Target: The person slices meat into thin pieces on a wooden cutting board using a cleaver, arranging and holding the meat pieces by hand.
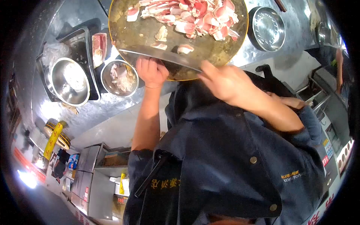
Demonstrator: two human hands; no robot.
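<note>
My right hand (225, 81) grips the handle end of a kitchen knife (165, 57), whose long blade lies across the near part of a round chopping board (150, 28). My left hand (151, 71) is closed, knuckles beside the blade at the board's near-left edge. Whatever its curled fingers hold, if anything, is hidden. Beyond the knife, a heap of thin-sliced, fatty red meat (210, 18) covers the far side of the board. A few loose pieces, such as a pale meat scrap (161, 33), lie between heap and blade.
Left of the board are a metal bowl of meat trimmings (120, 77), a slab of meat (99, 48) and a black tray (90, 56) with a steel bowl (70, 84). Another steel bowl (268, 29) stands right of the board. Another person's arm (339, 69) shows far right.
</note>
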